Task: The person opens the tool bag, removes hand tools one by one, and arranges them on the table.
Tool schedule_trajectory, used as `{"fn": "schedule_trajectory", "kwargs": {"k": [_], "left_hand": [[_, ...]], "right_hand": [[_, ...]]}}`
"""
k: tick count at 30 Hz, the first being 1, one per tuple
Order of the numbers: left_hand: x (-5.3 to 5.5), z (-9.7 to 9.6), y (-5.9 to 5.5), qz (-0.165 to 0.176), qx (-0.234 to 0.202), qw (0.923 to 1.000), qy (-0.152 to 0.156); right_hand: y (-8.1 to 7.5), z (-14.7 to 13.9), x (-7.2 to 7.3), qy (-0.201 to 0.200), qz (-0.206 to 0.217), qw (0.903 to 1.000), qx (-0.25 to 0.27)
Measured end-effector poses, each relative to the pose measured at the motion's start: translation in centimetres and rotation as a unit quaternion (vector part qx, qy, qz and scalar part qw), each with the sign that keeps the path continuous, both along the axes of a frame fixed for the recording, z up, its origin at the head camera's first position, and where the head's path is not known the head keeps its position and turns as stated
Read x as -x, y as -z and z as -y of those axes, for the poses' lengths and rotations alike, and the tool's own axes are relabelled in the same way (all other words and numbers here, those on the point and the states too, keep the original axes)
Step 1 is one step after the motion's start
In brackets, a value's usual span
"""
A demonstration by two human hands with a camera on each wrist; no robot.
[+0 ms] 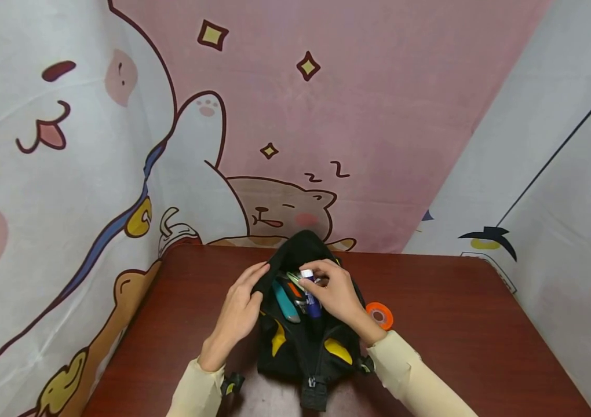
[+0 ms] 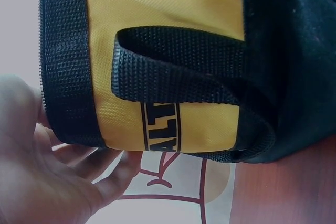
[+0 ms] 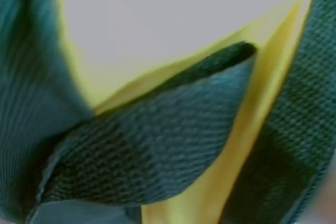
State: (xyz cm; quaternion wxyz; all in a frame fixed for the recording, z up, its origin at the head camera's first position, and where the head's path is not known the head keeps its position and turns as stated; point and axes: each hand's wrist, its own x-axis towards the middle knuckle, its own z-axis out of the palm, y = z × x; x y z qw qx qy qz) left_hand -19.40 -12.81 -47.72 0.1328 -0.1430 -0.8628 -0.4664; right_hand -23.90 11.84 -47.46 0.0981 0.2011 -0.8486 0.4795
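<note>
A black and yellow tool bag [image 1: 283, 364] lies unzipped on the table, its mouth spread wide. My left hand [image 1: 237, 307] grips the bag's left rim; in the left wrist view, its fingers [image 2: 113, 179] reach behind the bag's black edge. Over the opening, my right hand [image 1: 338, 294] pinches a blue tube with a white cap, like a glue stick [image 1: 312, 306], near its top. Beside the tube inside the bag are a teal-handled tool [image 1: 286, 302] and an orange-and-black item [image 1: 294, 289]. The right wrist view is filled by a blurred webbing loop [image 3: 152, 135] and yellow fabric.
An orange tape roll [image 1: 387, 315] lies on the brown table [image 1: 447, 347], just right of the bag. Behind the table hangs a cartoon-printed cloth [image 1: 379, 145]. The bag's zipper end [image 1: 313, 394] points toward the near edge.
</note>
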Motion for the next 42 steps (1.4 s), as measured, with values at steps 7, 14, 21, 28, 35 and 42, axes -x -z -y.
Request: {"fn": "schedule_trajectory", "kwargs": {"k": [7, 14, 21, 28, 35, 42], "left_hand": [[0.0, 0.1, 0.0, -0.006, 0.000, 1.0000, 0.002], [0.0, 0.1, 0.2, -0.006, 0.001, 1.0000, 0.003], [0.1, 0.2, 0.3, -0.007, 0.001, 1.0000, 0.003], [0.2, 0.2, 0.2, -0.007, -0.001, 1.0000, 0.005], [0.3, 0.1, 0.1, -0.007, 0.000, 1.0000, 0.004], [0.2, 0.0, 0.1, -0.001, -0.003, 1.0000, 0.005]], "right_hand": [[-1.3, -0.5, -1.1, 0.014, -0.002, 0.9983, 0.057], [-2.8, -2.7, -1.6, 0.049, -0.031, 0.9924, 0.108], [-3.4, -6.4, -2.0, 0.110, -0.042, 0.9862, 0.117], [-2.2, -9.8, -2.4, 0.143, -0.016, 0.9813, 0.128], [-0.4, -12.5, -2.4, 0.181, 0.011, 0.9792, 0.090], [1.6, -15.1, -2.1, 0.222, 0.048, 0.9720, 0.062]]}}
